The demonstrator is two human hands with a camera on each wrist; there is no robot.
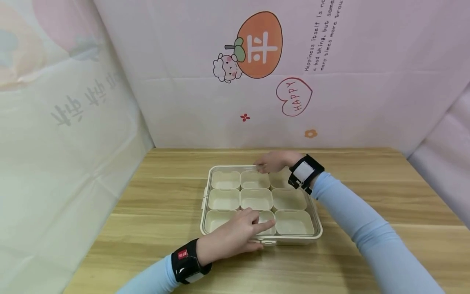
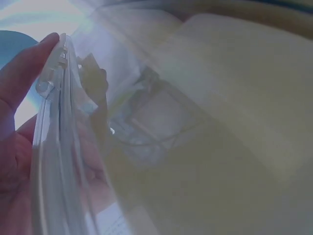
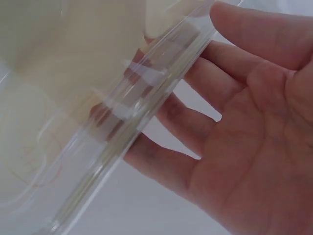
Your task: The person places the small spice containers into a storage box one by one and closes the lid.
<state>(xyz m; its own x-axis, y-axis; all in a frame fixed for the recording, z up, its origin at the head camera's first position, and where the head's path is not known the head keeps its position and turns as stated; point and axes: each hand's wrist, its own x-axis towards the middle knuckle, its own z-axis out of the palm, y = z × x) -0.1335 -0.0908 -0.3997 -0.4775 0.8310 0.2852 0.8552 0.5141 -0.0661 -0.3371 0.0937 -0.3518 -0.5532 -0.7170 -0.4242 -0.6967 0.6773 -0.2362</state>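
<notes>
A cream storage box (image 1: pixel 318 230) with a clear lid lies flat on the table, holding several small cream bins (image 1: pixel 294 222) in rows. At its near edge, my left hand (image 1: pixel 235 232) grips the rim, thumb below at the front latch (image 1: pixel 268 243) and fingers over the lid. The left wrist view shows the thumb (image 2: pixel 24 71) against the latch part of the rim. My right hand (image 1: pixel 274 162) holds the far edge. In the right wrist view its fingers (image 3: pixel 195 127) pass behind the clear rim (image 3: pixel 122 134), with the thumb close to the edge.
The wooden table (image 1: pixel 165 212) extends around the box on all sides. A printed white cloth (image 1: pixel 191 102) hangs behind it, and more cloth stands at the left and right. Another latch (image 1: pixel 204 198) sits on the box's left side.
</notes>
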